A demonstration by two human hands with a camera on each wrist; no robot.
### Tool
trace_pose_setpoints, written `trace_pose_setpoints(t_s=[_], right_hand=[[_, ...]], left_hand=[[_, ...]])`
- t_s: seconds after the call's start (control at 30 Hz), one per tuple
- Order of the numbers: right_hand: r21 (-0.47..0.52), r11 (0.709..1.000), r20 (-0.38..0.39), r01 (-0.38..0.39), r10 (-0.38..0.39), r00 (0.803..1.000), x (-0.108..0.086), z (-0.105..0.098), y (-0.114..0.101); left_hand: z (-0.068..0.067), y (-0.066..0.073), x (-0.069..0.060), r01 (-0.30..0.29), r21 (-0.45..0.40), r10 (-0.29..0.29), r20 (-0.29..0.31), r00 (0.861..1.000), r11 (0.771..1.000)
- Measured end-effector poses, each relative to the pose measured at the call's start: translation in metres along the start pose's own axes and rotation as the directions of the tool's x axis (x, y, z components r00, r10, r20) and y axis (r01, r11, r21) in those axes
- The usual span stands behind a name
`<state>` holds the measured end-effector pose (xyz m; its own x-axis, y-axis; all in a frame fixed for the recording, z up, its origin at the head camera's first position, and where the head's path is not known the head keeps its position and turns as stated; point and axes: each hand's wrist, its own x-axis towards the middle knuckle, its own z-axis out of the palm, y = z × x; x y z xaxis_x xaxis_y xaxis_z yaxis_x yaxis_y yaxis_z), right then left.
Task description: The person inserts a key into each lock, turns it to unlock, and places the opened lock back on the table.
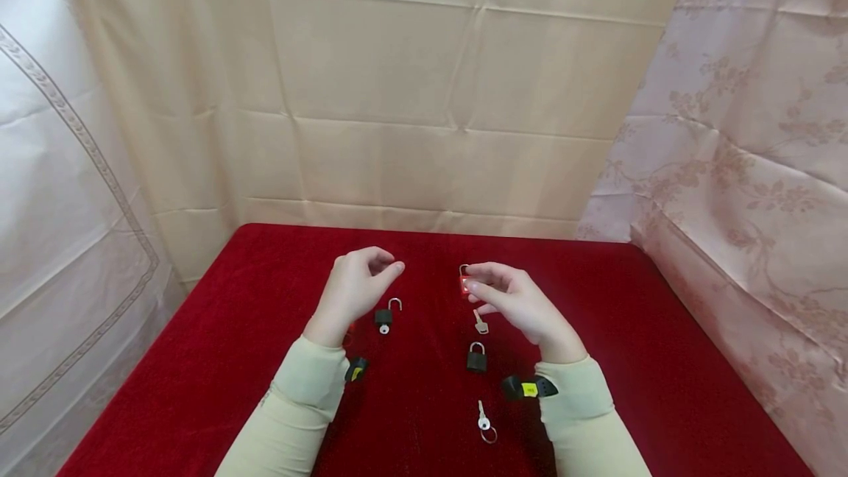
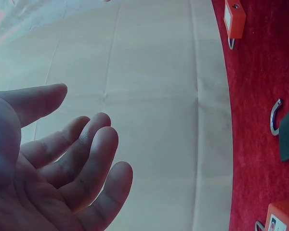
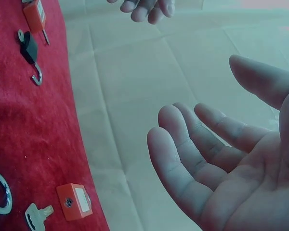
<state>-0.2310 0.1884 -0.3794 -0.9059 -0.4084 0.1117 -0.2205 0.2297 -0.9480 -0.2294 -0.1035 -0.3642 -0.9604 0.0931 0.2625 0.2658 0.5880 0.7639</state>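
"Head camera?"
"I watched it face forward and down, high, farthest back, over the red table (image 1: 199, 359) to the cream curtain (image 1: 371, 79)."
"Wrists?"
"Close on left hand (image 2: 48, 183) and right hand (image 3: 245, 178), faced the curtain, table tipped sideways."
"Overlap?"
"All three caught the open black padlock (image 1: 383, 317); right wrist's also got the left hand."

Table (image 1: 629, 330): red, plush-looking top, far corners rounded. Beige sheet (image 1: 397, 79) hangs behind the far edge; horizontal and vertical fold lines cross it, soft ripples toward its left side. Left: white sheet (image 1: 40, 190), patterned band (image 1: 101, 157) curving down it and back leftward. Right: pale sheet (image 1: 762, 131), pinkish-brown floral print (image 1: 722, 79), loose wrinkles low down beside the table's right edge. Wrist views: beige sheet reads paler, greyish, next to a strip of red table
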Motion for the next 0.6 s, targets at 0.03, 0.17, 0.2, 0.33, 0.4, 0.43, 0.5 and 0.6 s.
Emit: trace_pose_setpoints(t_s=[0.03, 0.17, 0.2, 0.33, 0.4, 0.43, 0.5, 0.6], right_hand=[[-0.001, 1.000, -0.007, -0.003, 0.003, 1.000, 0.000, -0.001, 0.000], [-0.023, 1.000, -0.045, -0.010, 0.009, 0.999, -0.001, -0.004, -0.001], [-0.031, 0.999, -0.056, -0.010, 0.008, 0.998, -0.001, -0.004, -0.001], [-0.095, 0.995, -0.110, -0.010, -0.001, 0.994, -0.002, -0.005, -0.002], [-0.125, 0.992, -0.137, -0.016, -0.001, 0.991, -0.002, -0.006, -0.001], [-0.137, 0.990, -0.148, -0.021, 0.001, 0.989, -0.002, -0.006, 0.000], [-0.148, 0.988, -0.168, -0.033, 0.008, 0.986, -0.002, -0.006, 0.002], [-0.157, 0.986, -0.195, -0.063, 0.032, 0.980, -0.001, -0.008, 0.005]], left_hand=[[0.000, 0.000, 0.000, -0.002, -0.001, 0.002, 0.000, 1.000, 1.000], [0.002, 0.000, 0.000, -0.008, -0.007, 0.009, 0.005, 1.000, 1.000], [0.002, 0.001, 0.000, -0.008, -0.009, 0.008, 0.006, 1.000, 1.000], [0.005, 0.001, -0.001, -0.007, -0.019, 0.007, 0.012, 1.000, 1.000], [0.007, 0.002, -0.001, -0.006, -0.024, 0.006, 0.018, 1.000, 1.000], [0.008, 0.002, -0.001, -0.004, -0.027, 0.005, 0.021, 1.000, 1.000], [0.010, 0.002, -0.001, -0.001, -0.027, 0.002, 0.028, 1.000, 1.000], [0.014, 0.002, -0.001, 0.002, -0.024, -0.001, 0.037, 0.999, 1.000]])
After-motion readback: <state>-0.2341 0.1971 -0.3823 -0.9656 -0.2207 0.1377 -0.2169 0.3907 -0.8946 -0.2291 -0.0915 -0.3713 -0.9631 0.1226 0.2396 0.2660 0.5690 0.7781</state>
